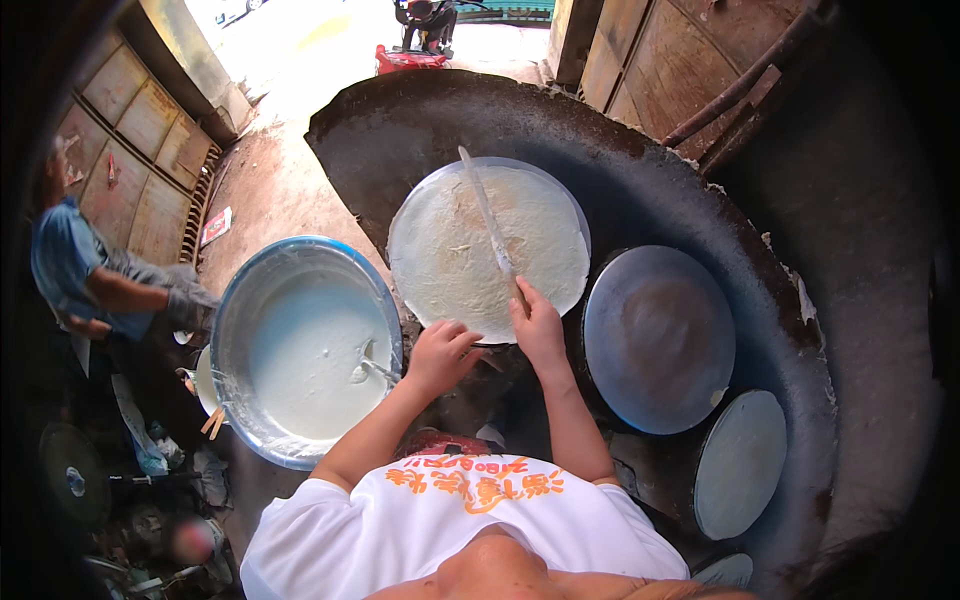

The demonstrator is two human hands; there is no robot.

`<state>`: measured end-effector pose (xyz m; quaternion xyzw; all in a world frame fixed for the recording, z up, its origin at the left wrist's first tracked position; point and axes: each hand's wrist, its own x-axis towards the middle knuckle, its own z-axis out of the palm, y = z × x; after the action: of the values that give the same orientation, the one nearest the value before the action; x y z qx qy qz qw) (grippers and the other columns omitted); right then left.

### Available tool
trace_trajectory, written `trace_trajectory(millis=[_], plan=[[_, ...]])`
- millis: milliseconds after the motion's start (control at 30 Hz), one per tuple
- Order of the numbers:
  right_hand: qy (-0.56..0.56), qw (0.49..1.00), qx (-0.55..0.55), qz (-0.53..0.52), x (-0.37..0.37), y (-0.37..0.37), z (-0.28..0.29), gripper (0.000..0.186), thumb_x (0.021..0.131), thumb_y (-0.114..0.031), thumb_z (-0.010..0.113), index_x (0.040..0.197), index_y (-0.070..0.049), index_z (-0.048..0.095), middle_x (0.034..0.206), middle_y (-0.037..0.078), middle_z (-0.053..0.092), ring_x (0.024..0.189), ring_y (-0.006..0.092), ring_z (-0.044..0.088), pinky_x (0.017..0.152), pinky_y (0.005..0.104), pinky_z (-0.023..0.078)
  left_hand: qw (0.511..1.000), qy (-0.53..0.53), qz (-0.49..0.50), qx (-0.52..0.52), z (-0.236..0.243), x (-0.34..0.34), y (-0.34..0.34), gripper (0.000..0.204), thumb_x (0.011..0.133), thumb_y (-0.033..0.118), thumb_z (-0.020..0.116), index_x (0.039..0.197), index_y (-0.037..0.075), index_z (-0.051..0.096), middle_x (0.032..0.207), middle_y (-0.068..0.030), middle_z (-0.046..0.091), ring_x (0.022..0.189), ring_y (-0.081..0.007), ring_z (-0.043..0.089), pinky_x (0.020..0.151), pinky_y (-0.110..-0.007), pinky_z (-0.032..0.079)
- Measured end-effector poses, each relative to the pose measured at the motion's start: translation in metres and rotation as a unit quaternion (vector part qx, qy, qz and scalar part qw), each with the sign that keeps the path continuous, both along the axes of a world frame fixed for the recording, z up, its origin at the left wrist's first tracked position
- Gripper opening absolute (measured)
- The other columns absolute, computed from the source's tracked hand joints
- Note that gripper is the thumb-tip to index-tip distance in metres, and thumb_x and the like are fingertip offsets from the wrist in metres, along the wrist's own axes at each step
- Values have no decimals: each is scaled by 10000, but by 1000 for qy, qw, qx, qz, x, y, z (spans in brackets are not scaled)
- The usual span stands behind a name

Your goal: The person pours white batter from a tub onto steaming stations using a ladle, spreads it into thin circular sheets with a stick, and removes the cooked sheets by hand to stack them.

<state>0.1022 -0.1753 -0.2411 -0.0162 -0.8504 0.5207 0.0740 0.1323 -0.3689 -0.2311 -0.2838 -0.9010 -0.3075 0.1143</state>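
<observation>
Blue-shirted person (65, 250), red vehicle (408, 60), paneled door (150, 125)

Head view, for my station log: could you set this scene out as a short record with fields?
Centre: thin, round, cream-coloured flatbread
Right hand: grips a long, narrow, pale wooden stick, extending over the flatbread
Left hand: at the flatbread's near edge; contact unclear
Left side: wide, round, blue-rimmed basin holding white liquid batter
Right side: round, dark-topped metal griddle; round, pale-topped disc beside it
Far left: person in a blue shirt
</observation>
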Motion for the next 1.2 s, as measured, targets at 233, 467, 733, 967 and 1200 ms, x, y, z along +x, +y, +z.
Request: trace_trajectory(millis=[233, 467, 733, 967, 1200], plan=[[-28, 975, 215, -40, -11, -93, 7, 433, 840, -212, 627, 1248, -94, 545, 899, 237, 632, 832, 384, 620, 743, 472, 503, 863, -423, 257, -105, -147, 51, -185, 519, 914, 436, 523, 1358, 180, 439, 990, -195, 633, 821, -318, 634, 702, -416, 537], [-248, 957, -86, -126, 4, -120, 21, 387, 838, -168, 602, 1216, -87, 581, 879, 214, 663, 789, 349, 658, 717, 442, 515, 734, -574, 293, 214, -159, 74, -160, 459, 815, 365, 690, 1057, 36, 480, 839, -121, 604, 610, -207, 610, 437, -364, 542], [-110, 970, 103, -193, -29, -140, -13, 399, 858, -255, 594, 1213, -72, 584, 1031, 205, 653, 960, 380, 621, 822, 439, 500, 708, -590, 293, 255, -164, 79, -171, 415, 769, 119, 708, 1052, 40, 414, 831, -127, 616, 650, -238, 644, 443, -359, 548], [-233, 920, 291, -120, -50, -161, 2, 360, 964, -227, 392, 1283, -88, 484, 968, 211, 661, 940, 349, 650, 767, 463, 520, 684, -609, 284, 284, -156, 80, -177, 458, 783, 82, 682, 1120, 44, 374, 831, -139, 606, 620, -245, 639, 433, -371, 545], [-256, 914, 300, -95, -16, -173, 2, 353, 992, -222, 311, 1226, -37, 499, 1020, 203, 657, 945, 377, 645, 779, 463, 517, 641, -634, 299, 313, -155, 81, -202, 447, 796, 78, 643, 1156, 99, 379, 855, -109, 571, 689, -223, 602, 528, -394, 532]])
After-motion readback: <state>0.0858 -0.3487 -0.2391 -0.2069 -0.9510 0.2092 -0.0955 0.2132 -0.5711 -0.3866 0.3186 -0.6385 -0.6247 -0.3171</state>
